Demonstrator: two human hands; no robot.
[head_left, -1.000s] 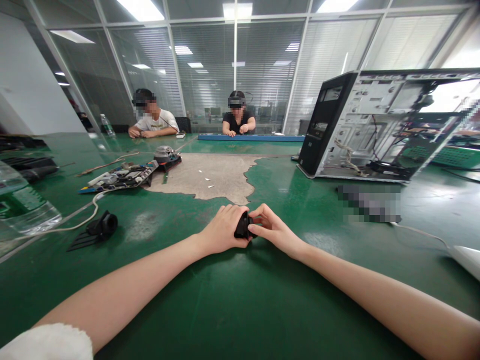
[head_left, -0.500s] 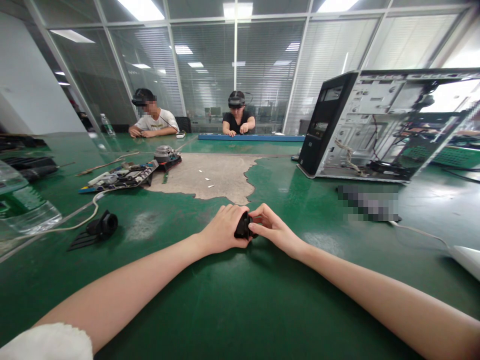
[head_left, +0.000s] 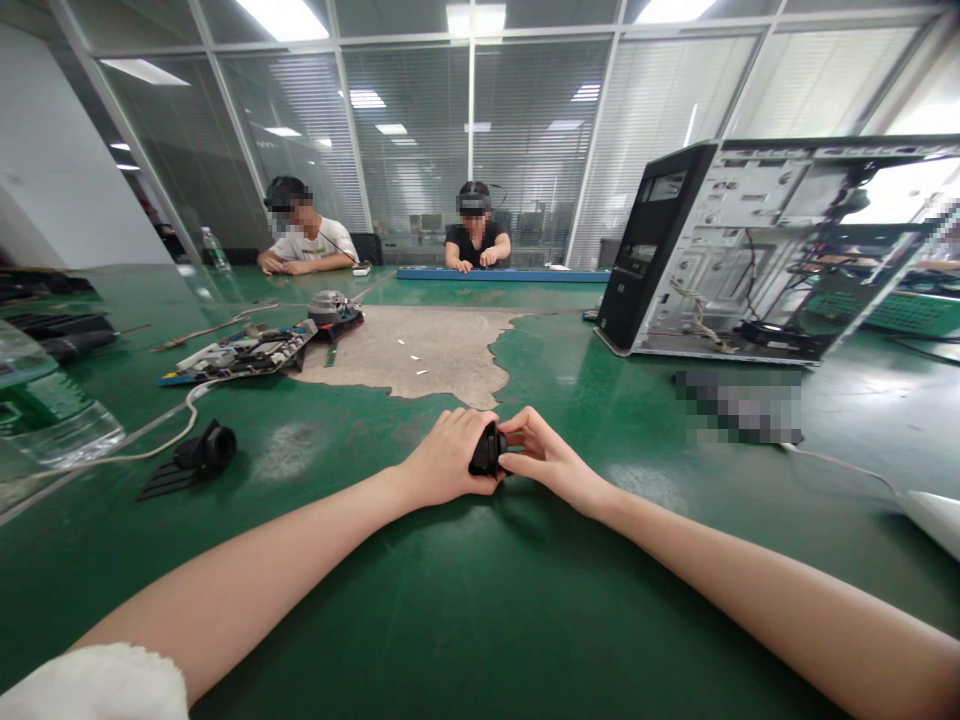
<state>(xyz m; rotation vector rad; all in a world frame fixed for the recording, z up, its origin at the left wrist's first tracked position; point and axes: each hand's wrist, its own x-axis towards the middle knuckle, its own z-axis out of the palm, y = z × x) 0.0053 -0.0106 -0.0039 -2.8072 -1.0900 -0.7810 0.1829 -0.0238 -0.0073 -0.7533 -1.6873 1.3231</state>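
Observation:
A small black part [head_left: 485, 453], its exact kind not clear, is held just above or on the green table in front of me. My left hand [head_left: 452, 458] wraps round it from the left, the back of the hand facing up. From the right, my right hand [head_left: 549, 458] pinches the part's near end between thumb and fingertips. Much of the black part is hidden by the fingers. Off to the left lies another black plastic piece [head_left: 204, 453] with a round opening and flat prongs.
An opened computer case [head_left: 720, 260] stands at the right. A circuit board [head_left: 244, 358] and a metal-topped round part [head_left: 330, 308] lie at left, with a water bottle [head_left: 56, 405] nearer. A white cable [head_left: 184, 430] crosses the left side. Two people sit across the table [head_left: 450, 620].
The fingers of my right hand have shifted very slightly on the black part. Both arms stay in place, and nothing else has visibly moved.

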